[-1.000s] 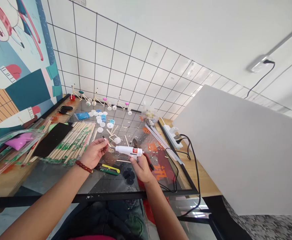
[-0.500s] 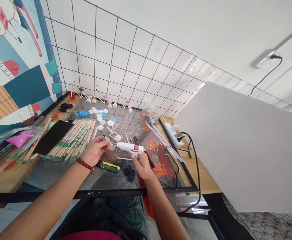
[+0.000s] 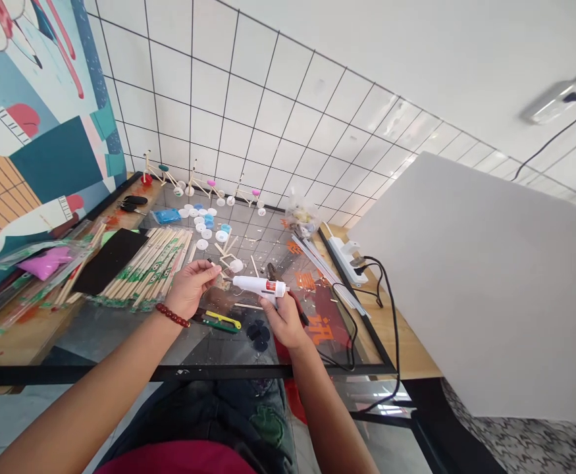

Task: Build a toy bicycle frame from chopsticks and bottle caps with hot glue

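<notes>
My right hand (image 3: 286,322) is wrapped round the handle of a white hot glue gun (image 3: 255,284), its nozzle pointing left. Pinched between the thumb and fingers of my left hand (image 3: 193,284) is a small wooden stick with a dark end (image 3: 212,262), just left of the nozzle. Whether nozzle and stick touch I cannot tell. Behind the nozzle, a small stick frame with a white wheel (image 3: 237,265) is near my left fingertips. A yellow and green thread snipper (image 3: 221,320) lies below the hands. Red-handled pliers (image 3: 297,308) lie partly hidden behind my right hand.
Packs of wooden chopsticks (image 3: 152,266) and a black sheet (image 3: 112,261) lie at left. White and blue discs (image 3: 207,224) are scattered behind. Small stick models (image 3: 201,181) stand along the back. Glue sticks (image 3: 330,273), a power strip (image 3: 347,260) and a black cable (image 3: 393,336) occupy the right.
The view has shifted slightly, so the table scene sits a little higher and further right. Both hands keep their holds, with the glue gun still close to the stick.
</notes>
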`<state>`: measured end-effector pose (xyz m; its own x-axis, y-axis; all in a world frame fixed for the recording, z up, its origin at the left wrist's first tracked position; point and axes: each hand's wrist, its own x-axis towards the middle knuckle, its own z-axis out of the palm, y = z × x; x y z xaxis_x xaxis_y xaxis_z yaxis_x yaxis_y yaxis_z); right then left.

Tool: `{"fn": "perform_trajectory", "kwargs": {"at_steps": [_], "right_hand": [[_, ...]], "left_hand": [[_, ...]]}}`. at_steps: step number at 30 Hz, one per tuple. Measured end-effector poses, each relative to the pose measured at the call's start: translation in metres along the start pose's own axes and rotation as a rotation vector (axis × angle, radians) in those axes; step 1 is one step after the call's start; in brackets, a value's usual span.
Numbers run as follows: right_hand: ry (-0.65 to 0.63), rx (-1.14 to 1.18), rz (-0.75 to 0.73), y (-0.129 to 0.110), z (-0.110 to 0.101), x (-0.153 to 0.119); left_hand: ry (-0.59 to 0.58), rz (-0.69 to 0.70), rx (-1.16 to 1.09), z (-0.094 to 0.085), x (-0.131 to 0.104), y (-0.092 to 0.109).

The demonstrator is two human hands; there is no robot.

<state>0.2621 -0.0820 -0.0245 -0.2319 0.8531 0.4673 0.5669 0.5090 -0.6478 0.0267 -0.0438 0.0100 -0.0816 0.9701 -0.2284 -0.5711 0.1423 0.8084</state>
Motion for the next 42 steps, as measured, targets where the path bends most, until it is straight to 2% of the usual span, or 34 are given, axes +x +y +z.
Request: {"fn": "perform_trajectory", "kwargs": {"at_steps": [4, 9, 23, 32, 42], "right_hand": [[0.03, 0.032, 0.019, 0.0025, -0.0007, -0.0001], [0.022, 0.063, 0.027, 0.0019, -0.0005, -0.0004], [0.014, 0.088, 0.04, 0.0005, -0.0025, 0.0002], [0.05, 0.064, 0.027, 0.0027, -0.0028, -0.0004], [-0.006, 0.078, -0.001, 0.0005, -0.0026, 0.0011]], "left_hand": [[0.022, -0.004, -0.039, -0.0002, 0.001, 0.0005], [-0.024, -0.014, -0.004, 0.0011, -0.0023, 0.0013], [-0.064, -0.021, -0.005, 0.0005, -0.0011, -0.0008], [-0.025, -0.081, -0.07, 0.0012, -0.0015, 0.0047], [-0.057, -0.087, -0.068, 0.0005, -0.0012, 0.0022]]}}
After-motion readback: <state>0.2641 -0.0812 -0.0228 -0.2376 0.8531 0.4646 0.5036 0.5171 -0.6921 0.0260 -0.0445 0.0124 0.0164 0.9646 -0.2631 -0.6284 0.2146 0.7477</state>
